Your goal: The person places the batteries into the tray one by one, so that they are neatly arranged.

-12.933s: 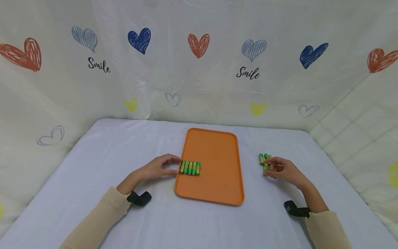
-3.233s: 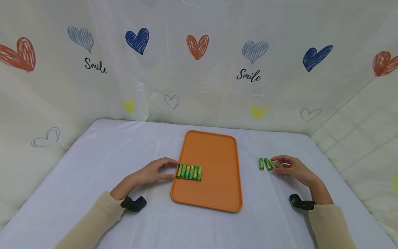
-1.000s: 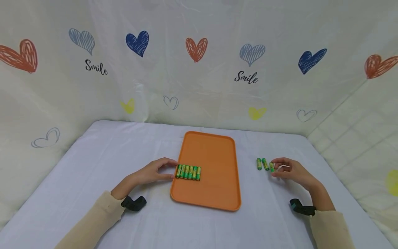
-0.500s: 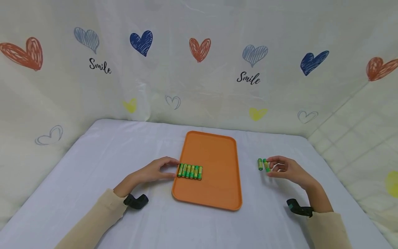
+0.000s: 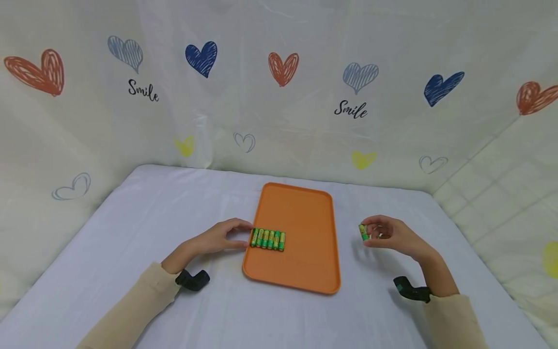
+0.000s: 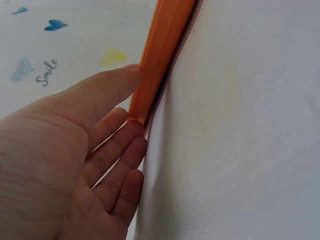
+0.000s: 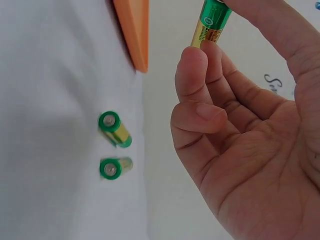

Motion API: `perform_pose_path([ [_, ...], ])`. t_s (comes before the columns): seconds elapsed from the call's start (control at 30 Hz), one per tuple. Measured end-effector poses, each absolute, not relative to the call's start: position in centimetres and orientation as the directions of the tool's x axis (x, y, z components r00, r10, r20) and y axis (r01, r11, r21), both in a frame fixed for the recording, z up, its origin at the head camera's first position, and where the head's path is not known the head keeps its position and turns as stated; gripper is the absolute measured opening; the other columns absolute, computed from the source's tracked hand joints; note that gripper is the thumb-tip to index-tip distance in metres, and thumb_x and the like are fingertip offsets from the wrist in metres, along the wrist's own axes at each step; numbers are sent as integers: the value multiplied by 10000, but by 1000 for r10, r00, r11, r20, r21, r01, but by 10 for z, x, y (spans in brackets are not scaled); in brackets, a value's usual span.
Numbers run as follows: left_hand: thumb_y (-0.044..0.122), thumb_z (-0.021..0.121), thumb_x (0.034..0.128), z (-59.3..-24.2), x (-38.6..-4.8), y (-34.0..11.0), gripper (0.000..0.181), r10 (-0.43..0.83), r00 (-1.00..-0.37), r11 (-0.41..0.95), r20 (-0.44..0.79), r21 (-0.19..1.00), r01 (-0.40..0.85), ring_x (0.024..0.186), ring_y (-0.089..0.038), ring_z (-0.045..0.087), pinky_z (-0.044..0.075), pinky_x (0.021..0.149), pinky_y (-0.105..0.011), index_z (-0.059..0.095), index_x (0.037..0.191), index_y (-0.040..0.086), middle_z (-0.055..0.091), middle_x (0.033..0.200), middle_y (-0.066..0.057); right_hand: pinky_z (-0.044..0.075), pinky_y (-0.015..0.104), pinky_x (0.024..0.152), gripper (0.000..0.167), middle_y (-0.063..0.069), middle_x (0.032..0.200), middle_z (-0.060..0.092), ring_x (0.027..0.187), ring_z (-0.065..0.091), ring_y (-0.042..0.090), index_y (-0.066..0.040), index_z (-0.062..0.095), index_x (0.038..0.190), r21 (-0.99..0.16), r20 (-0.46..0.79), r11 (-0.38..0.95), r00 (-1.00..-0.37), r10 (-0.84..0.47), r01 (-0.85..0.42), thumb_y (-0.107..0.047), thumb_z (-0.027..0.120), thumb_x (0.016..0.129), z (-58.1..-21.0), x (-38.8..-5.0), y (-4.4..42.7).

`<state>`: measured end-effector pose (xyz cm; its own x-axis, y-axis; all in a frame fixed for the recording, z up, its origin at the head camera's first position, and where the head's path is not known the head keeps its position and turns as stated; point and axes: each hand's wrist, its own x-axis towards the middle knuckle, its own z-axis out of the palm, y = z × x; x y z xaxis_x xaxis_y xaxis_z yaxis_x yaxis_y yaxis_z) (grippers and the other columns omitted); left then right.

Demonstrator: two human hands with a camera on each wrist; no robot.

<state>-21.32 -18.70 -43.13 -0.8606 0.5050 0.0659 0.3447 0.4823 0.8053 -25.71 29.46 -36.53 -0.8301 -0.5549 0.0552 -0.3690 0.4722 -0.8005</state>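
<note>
My right hand [image 5: 392, 236] pinches a green and yellow battery [image 7: 210, 22] between thumb and fingertips, held above the cloth to the right of the orange tray [image 5: 301, 208]. Two loose batteries, one [image 7: 115, 129] and another [image 7: 116, 168], lie on the cloth in the right wrist view; in the head view my right hand mostly hides them. A row of several batteries [image 5: 268, 239] lies side by side at the tray's left side. My left hand [image 5: 220, 236] touches the tray's left rim with thumb and fingertips, fingers relaxed, as the left wrist view also shows.
A white cloth [image 5: 209, 310] covers the table. Behind it hangs a pale backdrop [image 5: 305, 131] printed with hearts and "Smile". Black cameras sit on both wrists, the left camera [image 5: 193, 280] and the right camera [image 5: 411, 290].
The battery row on the tray grew by one since the earliest frame. My right hand took up a battery from the loose group and moved left with it. My left hand stays at the rim.
</note>
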Motion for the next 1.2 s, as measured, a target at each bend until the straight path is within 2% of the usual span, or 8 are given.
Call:
perform_pose_path([
  [0.27, 300, 738, 881, -431, -213, -187, 532, 506, -860, 481, 65, 806, 344, 1270, -217, 487, 342, 1091, -473, 549, 1347, 124, 573, 1337, -7, 509, 237, 655, 412, 205, 910, 567, 753, 573, 161, 39, 571, 1184, -815, 72, 434, -810, -581, -384, -60, 765, 834, -362, -261, 278],
  [0.5, 309, 736, 883, -432, -214, -187, 525, 508, -858, 480, 77, 802, 356, 1264, -215, 492, 346, 1088, -475, 554, 1341, 127, 578, 1330, -5, 510, 246, 654, 416, 197, 915, 571, 763, 579, 167, 29, 578, 1178, -816, 76, 428, -806, -587, -388, -78, 776, 828, -360, -265, 263],
  [0.83, 310, 736, 883, -434, -215, -188, 532, 509, -858, 493, 65, 796, 352, 1270, -212, 489, 352, 1088, -464, 550, 1345, 123, 573, 1337, -7, 523, 242, 669, 416, 275, 945, 542, 776, 580, 170, 41, 576, 1178, -835, 90, 375, -772, -630, -403, -60, 775, 827, -357, -265, 245],
  [1.07, 312, 735, 883, -433, -215, -188, 530, 511, -857, 488, 71, 797, 357, 1266, -213, 492, 354, 1086, -468, 552, 1344, 124, 575, 1332, -6, 500, 243, 612, 399, 240, 943, 547, 775, 577, 178, 15, 577, 1184, -813, 121, 364, -743, -658, -454, -50, 762, 836, -349, -266, 231],
  [1.2, 302, 737, 883, -433, -216, -188, 530, 510, -858, 491, 65, 797, 352, 1269, -209, 489, 351, 1094, -461, 549, 1344, 120, 572, 1335, -7, 516, 248, 640, 406, 257, 954, 543, 785, 581, 181, 26, 572, 1193, -823, 133, 330, -722, -680, -462, -25, 755, 834, -346, -266, 221],
])
